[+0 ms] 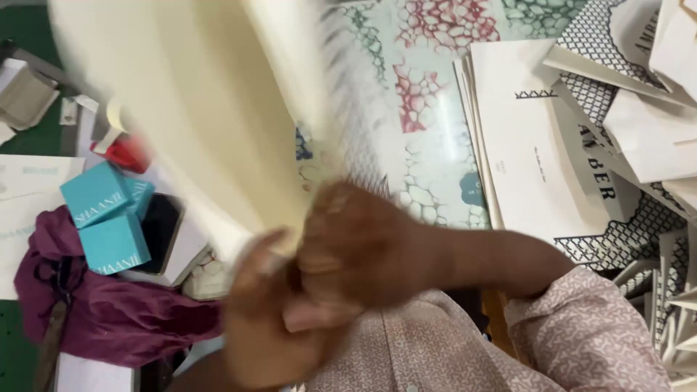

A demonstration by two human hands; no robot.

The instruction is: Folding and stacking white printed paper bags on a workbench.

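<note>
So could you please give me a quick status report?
Both hands, left hand and right hand, gripping large cream paper sheet, blurred. Two teal boxes nearby. Nothing blocking.

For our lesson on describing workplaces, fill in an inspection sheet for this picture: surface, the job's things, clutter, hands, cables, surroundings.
Surface: glossy table cover printed with red and green web-like patches.
Job's things: large cream paper sheet, blurred, its lower end gripped by both hands.
Clutter: two small teal cardboard boxes, a maroon cloth, a small red object, a black flat device.
Hands: left hand and right hand close together, closed on the sheet.
Cables: nothing seen.
Surroundings: stack of white flat card pieces and black-and-white patterned folded cartons at right.
</note>
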